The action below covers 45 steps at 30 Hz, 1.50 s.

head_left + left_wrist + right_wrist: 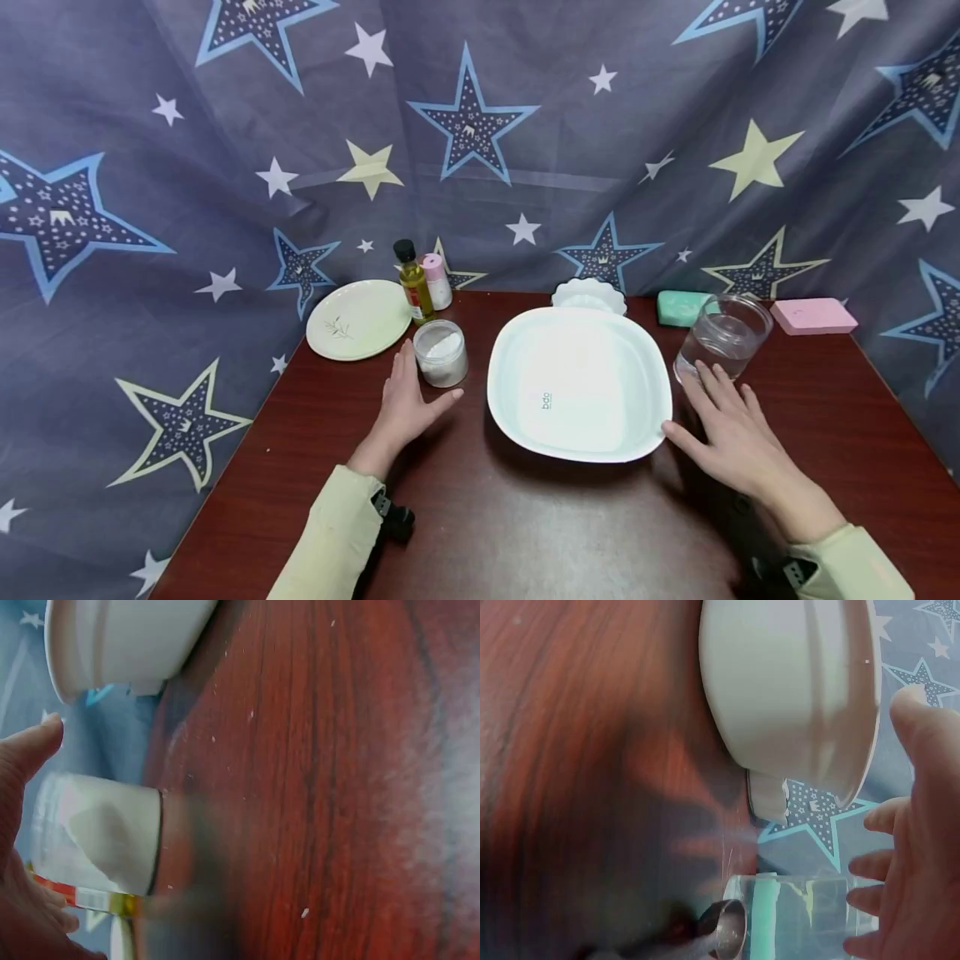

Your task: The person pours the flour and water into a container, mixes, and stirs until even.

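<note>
The left hand (pixel 401 408) is positioned beside the clear jar (pixel 441 362), with fingers extended and thumb spread. The right hand (pixel 738 442) is held near the glass of water (pixel 720 342), with fingers and thumb spread; contact cannot be confirmed from these angles. The white basin (pixel 577 383) is placed on the table (pixel 525 533), between the jar and the glass.

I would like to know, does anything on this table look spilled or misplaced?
Slightly: tiny white specks lie on the table, some near the jar. They look like a small spill, though I cannot tell what they are. The plate at the back left also seems to reach past the table's edge. Nothing looks broken.
</note>
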Each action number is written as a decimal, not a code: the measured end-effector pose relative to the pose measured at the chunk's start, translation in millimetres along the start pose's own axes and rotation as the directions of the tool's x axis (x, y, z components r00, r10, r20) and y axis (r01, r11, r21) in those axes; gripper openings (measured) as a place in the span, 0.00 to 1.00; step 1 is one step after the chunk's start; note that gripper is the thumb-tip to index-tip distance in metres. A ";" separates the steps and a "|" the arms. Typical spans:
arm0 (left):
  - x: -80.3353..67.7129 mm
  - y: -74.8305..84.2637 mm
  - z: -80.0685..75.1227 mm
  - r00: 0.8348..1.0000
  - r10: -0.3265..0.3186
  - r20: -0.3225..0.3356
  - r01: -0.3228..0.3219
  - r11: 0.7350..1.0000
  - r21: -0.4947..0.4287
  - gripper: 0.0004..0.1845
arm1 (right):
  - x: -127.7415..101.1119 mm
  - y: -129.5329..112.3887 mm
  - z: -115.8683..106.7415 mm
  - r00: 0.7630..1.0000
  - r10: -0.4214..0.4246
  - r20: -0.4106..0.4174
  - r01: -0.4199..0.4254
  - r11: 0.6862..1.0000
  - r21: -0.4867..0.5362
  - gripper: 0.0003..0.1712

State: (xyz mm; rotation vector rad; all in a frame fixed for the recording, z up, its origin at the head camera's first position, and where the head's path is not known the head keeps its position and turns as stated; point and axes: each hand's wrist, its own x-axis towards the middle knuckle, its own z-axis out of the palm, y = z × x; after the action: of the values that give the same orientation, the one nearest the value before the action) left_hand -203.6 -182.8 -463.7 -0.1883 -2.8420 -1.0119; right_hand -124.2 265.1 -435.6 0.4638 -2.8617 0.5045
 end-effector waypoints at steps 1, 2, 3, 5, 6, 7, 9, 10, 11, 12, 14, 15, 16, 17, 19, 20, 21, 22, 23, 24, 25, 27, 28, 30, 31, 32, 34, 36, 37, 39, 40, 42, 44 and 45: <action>2.7 -2.3 1.1 1.000 -0.012 -0.004 0.011 0.999 -0.033 0.64 | 1.8 -0.8 0.2 1.000 -0.008 0.005 0.008 1.000 0.020 0.45; 5.4 -4.6 2.0 1.000 -0.021 -0.007 0.021 0.998 -0.066 0.64 | 3.7 -1.6 0.7 1.000 -0.017 0.008 0.017 0.999 0.043 0.44; 7.9 -6.3 3.0 0.999 -0.034 -0.010 0.033 0.994 -0.100 0.64 | 5.7 -2.1 1.4 1.000 -0.026 0.010 0.025 0.997 0.068 0.43; 12.8 -9.7 5.2 0.998 -0.054 -0.016 0.051 0.986 -0.157 0.64 | 9.9 -2.3 3.5 0.999 -0.052 -0.002 0.052 0.991 0.122 0.40; 15.1 -11.0 6.5 0.998 -0.064 -0.018 0.060 0.982 -0.178 0.64 | 12.0 -2.2 4.8 0.998 -0.062 -0.008 0.063 0.987 0.150 0.38; 17.2 -11.7 7.6 0.997 -0.069 -0.026 0.062 0.978 -0.198 0.64 | 13.5 -2.1 5.9 0.998 -0.064 -0.012 0.065 0.983 0.174 0.36; 21.7 -12.9 10.4 0.997 -0.073 -0.039 0.062 0.970 -0.235 0.63 | 16.1 -1.9 7.9 0.998 -0.063 -0.024 0.067 0.974 0.215 0.34; 23.7 -13.4 12.0 0.996 -0.078 -0.046 0.064 0.966 -0.251 0.63 | 17.1 -1.9 8.5 0.998 -0.058 -0.027 0.062 0.971 0.232 0.34; 25.3 -13.7 13.5 0.995 -0.085 -0.053 0.068 0.961 -0.267 0.62 | 17.8 -2.1 8.8 0.999 -0.046 -0.022 0.050 0.967 0.251 0.34; 26.9 -13.9 14.9 0.994 -0.096 -0.061 0.075 0.957 -0.281 0.62 | 18.4 -2.5 9.0 0.999 -0.033 -0.016 0.036 0.964 0.264 0.34; 29.6 -15.1 17.7 0.990 -0.120 -0.073 0.092 0.947 -0.307 0.61 | 19.6 -3.3 9.4 1.000 -0.012 -0.003 0.012 0.956 0.292 0.34; 30.8 -16.0 18.9 0.988 -0.132 -0.079 0.101 0.943 -0.317 0.62 | 20.3 -3.8 9.6 1.000 -0.004 0.006 0.002 0.952 0.307 0.34; 32.2 -16.5 20.1 0.986 -0.144 -0.084 0.109 0.938 -0.328 0.62 | 20.6 -4.2 9.5 1.000 0.006 0.019 -0.011 0.947 0.322 0.34; 33.6 -17.4 21.2 0.985 -0.151 -0.088 0.113 0.935 -0.336 0.63 | 21.0 -4.8 9.4 0.999 0.016 0.031 -0.026 0.941 0.337 0.34; 36.7 -20.4 23.3 0.982 -0.166 -0.090 0.125 0.928 -0.351 0.65 | 21.7 -6.5 9.2 0.998 0.040 0.057 -0.059 0.928 0.369 0.33; 38.2 -21.8 24.2 0.981 -0.172 -0.089 0.130 0.924 -0.359 0.66 | 22.1 -7.8 9.0 0.995 0.060 0.076 -0.085 0.917 0.389 0.33; 39.7 -23.4 25.0 0.981 -0.176 -0.088 0.132 0.921 -0.367 0.67 | 22.6 -9.3 8.8 0.992 0.083 0.096 -0.116 0.901 0.417 0.33; 41.0 -24.7 25.8 0.980 -0.177 -0.087 0.133 0.919 -0.372 0.67 | 23.0 -11.0 8.7 0.987 0.107 0.121 -0.151 0.877 0.457 0.32; 42.5 -26.2 26.6 0.981 -0.173 -0.086 0.129 0.919 -0.373 0.68 | 23.6 -12.7 8.7 0.980 0.133 0.147 -0.189 0.847 0.497 0.32; 43.9 -27.3 27.1 0.981 -0.170 -0.088 0.126 0.919 -0.374 0.68 | 24.3 -14.4 9.0 0.972 0.157 0.173 -0.227 0.810 0.540 0.32; 45.2 -27.6 27.2 0.983 -0.159 -0.092 0.114 0.919 -0.376 0.68 | 24.9 -16.0 9.2 0.963 0.179 0.200 -0.264 0.767 0.584 0.32; 47.7 -28.8 27.7 0.984 -0.143 -0.105 0.095 0.926 -0.365 0.67 | 25.5 -18.1 10.5 0.949 0.208 0.235 -0.313 0.682 0.661 0.31; 48.8 -29.3 28.0 0.985 -0.135 -0.110 0.087 0.930 -0.358 0.65 | 25.8 -18.7 11.2 0.945 0.213 0.247 -0.326 0.643 0.693 0.31; 50.2 -29.3 28.3 0.985 -0.126 -0.119 0.077 0.933 -0.352 0.60 | 26.3 -19.4 12.3 0.941 0.218 0.259 -0.339 0.582 0.739 0.30; 50.1 -29.4 28.6 0.984 -0.126 -0.124 0.075 0.932 -0.355 0.58 | 26.4 -19.6 13.2 0.939 0.222 0.264 -0.344 0.561 0.753 0.30; 49.6 -29.7 28.9 0.983 -0.131 -0.127 0.077 0.931 -0.357 0.55 | 26.7 -19.7 13.9 0.937 0.225 0.268 -0.349 0.541 0.765 0.30; 47.4 -29.9 29.0 0.981 -0.139 -0.136 0.080 0.927 -0.366 0.50 | 27.3 -20.2 15.0 0.931 0.233 0.279 -0.362 0.510 0.780 0.31; 43.9 -30.1 27.8 0.978 -0.144 -0.149 0.078 0.923 -0.377 0.48 | 27.6 -20.3 15.9 0.928 0.240 0.286 -0.370 0.492 0.788 0.32; 41.9 -30.5 26.7 0.977 -0.146 -0.154 0.078 0.922 -0.380 0.47 | 27.8 -20.3 16.1 0.926 0.242 0.288 -0.373 0.485 0.791 0.32; 38.3 -31.8 24.1 0.976 -0.141 -0.163 0.072 0.926 -0.370 0.48 | 27.8 -20.3 16.3 0.928 0.239 0.287 -0.370 0.474 0.799 0.32; 36.4 -32.0 22.0 0.977 -0.136 -0.165 0.067 0.927 -0.369 0.48 | 27.8 -20.1 16.2 0.928 0.237 0.286 -0.367 0.468 0.804 0.32; 32.9 -30.9 17.3 0.979 -0.119 -0.168 0.048 0.926 -0.373 0.48 | 27.7 -20.0 15.6 0.929 0.238 0.283 -0.365 0.460 0.809 0.31; 30.2 -29.0 11.9 0.981 -0.100 -0.169 0.032 0.930 -0.367 0.48 | 27.3 -20.0 15.0 0.929 0.242 0.281 -0.365 0.458 0.811 0.31; 29.1 -27.4 8.8 0.982 -0.092 -0.167 0.025 0.931 -0.364 0.48 | 27.1 -20.0 14.6 0.927 0.246 0.282 -0.367 0.457 0.810 0.31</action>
State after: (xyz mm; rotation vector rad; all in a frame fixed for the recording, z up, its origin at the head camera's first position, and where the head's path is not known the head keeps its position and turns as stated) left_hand -237.1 -196.0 -483.0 -0.0388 -2.4909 -1.4778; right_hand -144.7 234.6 -436.4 0.0604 -2.5715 2.0790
